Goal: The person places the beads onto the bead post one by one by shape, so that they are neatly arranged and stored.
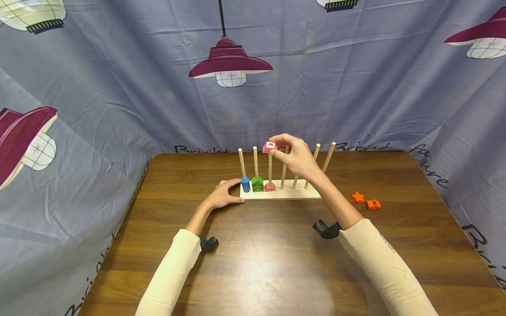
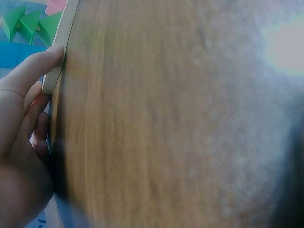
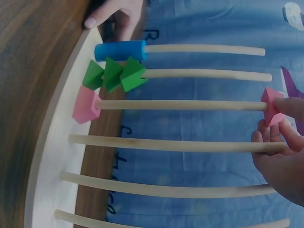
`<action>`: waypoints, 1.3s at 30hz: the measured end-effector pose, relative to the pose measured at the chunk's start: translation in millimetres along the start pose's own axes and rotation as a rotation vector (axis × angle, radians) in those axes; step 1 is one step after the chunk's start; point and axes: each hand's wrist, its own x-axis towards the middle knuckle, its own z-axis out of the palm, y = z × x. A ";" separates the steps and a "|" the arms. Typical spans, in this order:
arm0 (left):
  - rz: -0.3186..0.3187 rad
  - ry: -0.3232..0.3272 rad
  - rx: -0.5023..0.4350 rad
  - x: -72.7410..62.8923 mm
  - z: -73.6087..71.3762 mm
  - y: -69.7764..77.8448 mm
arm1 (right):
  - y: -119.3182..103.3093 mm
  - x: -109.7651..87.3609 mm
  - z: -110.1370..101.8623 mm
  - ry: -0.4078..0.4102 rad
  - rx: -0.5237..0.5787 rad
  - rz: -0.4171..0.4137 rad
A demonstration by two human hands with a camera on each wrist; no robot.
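In the head view a pale wooden peg board [image 1: 290, 193] lies on the table. My left hand [image 1: 222, 194] grips its left end, thumb on the front edge and fingers behind. My right hand [image 1: 297, 156] pinches a pink block [image 3: 271, 107] between thumb and fingers at the top of the third peg from the left. How far the peg enters the block cannot be told. Another pink block [image 1: 269, 187] sits at that peg's base. Stacked green blocks [image 3: 114, 75] are on the second peg, and a blue cylinder [image 3: 120, 50] is on the first.
Two orange pieces, one a star [image 1: 357, 198] and one a notched block [image 1: 373, 205], lie on the table to the right of the board. Several bare pegs [image 1: 329, 157] rise to the right of the pink ones. A printed curtain [image 1: 237, 114] hangs behind the table.
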 end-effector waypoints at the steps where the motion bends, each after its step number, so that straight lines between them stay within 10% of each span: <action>1: -0.002 0.000 0.002 -0.3 -0.1 0.0 | 1.3 0.0 1.1 0.002 0.014 0.003; 16: 0.004 0.007 0.014 0.7 0.6 -2.1 | 20.3 -8.0 17.3 0.046 0.284 0.168; 39: -0.003 0.009 0.013 1.8 0.9 -2.7 | 91.5 -39.8 65.7 0.065 0.193 0.289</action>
